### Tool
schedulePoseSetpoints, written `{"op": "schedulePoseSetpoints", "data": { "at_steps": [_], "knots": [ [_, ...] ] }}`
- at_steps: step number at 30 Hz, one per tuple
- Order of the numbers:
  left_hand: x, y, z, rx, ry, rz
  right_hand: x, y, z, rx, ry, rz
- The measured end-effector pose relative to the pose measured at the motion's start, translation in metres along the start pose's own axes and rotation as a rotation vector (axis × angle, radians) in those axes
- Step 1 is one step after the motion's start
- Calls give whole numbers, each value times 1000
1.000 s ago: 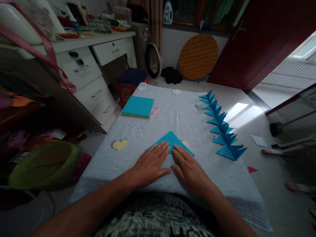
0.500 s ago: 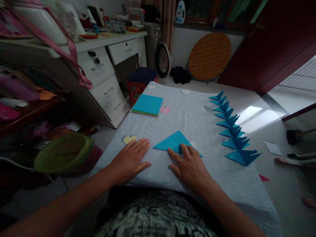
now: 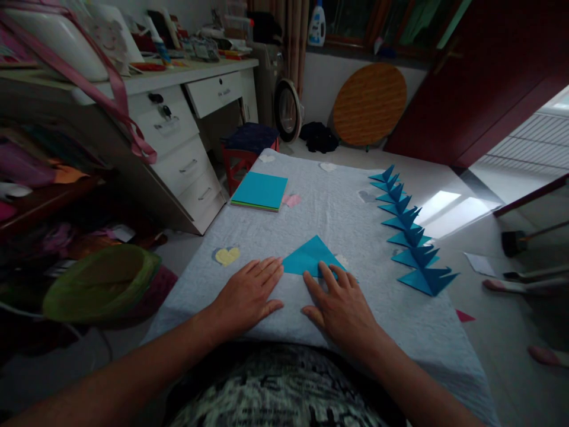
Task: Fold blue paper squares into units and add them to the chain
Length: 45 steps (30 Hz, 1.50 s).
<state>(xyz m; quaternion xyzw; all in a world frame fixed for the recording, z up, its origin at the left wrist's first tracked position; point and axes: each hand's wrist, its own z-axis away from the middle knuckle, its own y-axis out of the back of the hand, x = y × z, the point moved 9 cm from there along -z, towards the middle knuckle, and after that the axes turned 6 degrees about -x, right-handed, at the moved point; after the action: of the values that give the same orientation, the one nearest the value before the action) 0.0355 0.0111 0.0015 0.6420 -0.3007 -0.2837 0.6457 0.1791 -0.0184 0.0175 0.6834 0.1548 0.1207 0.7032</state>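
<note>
A blue paper folded into a triangle lies on the grey cloth-covered table in front of me. My right hand lies flat with spread fingers on the triangle's lower right edge. My left hand rests flat on the cloth, its fingertips touching the triangle's left corner. A stack of square coloured paper with a blue top sheet sits at the far left of the table. A row of several folded blue pieces runs along the right side.
Small paper hearts lie on the cloth, a yellow one near my left hand. A white desk with drawers stands to the left, a green basin on the floor below. A red stool stands beyond the table.
My left hand first slid left off the triangle, then came back until its fingertips touch the left corner. My right hand has stayed on the paper's right edge.
</note>
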Motion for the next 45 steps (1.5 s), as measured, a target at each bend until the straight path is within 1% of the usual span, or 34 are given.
{"op": "schedulePoseSetpoints", "data": {
  "at_steps": [2, 6, 10, 17, 20, 23, 25, 28, 31, 34, 36, 38, 39, 41, 43, 44, 45],
  "knots": [
    [-3, 2, 5, 11, 15, -22, 8, -2, 9, -2, 6, 13],
    [-10, 2, 12, 19, 35, -59, 30, -5, 29, 13, -34, 26],
    [-14, 2, 16, 27, 27, -77, 52, -10, 44, 11, -81, 47],
    [-13, 3, 18, 38, 30, -86, 72, -18, 69, 23, -113, 127],
    [-14, 3, 19, 39, 32, -51, 80, -14, 76, 42, -125, 129],
    [-21, 6, 18, 45, 55, 46, 87, -3, 73, 73, -132, 63],
    [-30, 9, 12, 50, 99, 156, 90, 6, 63, 88, -125, -40],
    [-41, 14, -6, 74, 163, 330, 93, 23, 39, 173, -146, -238],
    [-38, 18, -30, 95, 140, 438, 90, 29, 9, 207, -144, -432],
    [-36, 18, -48, 86, 166, 527, 88, 25, -20, 135, -131, -573],
    [-37, 20, -53, 96, 188, 613, 89, 17, -34, 40, -132, -673],
    [-40, 25, -53, 131, 188, 743, 93, 10, -41, -35, -149, -844],
    [-43, 28, -53, 153, 180, 827, 95, 8, -43, -43, -159, -961],
    [-49, 33, -52, 178, 165, 1033, 100, 7, -45, -17, -181, -1226],
    [-53, 36, -56, 143, 140, 1249, 103, 5, -46, 15, -214, -1464],
    [-53, 39, -59, 118, 114, 1332, 103, 4, -46, 22, -234, -1555],
    [-52, 44, -62, 120, 80, 1388, 102, 3, -46, 23, -254, -1627]
  ]
}}
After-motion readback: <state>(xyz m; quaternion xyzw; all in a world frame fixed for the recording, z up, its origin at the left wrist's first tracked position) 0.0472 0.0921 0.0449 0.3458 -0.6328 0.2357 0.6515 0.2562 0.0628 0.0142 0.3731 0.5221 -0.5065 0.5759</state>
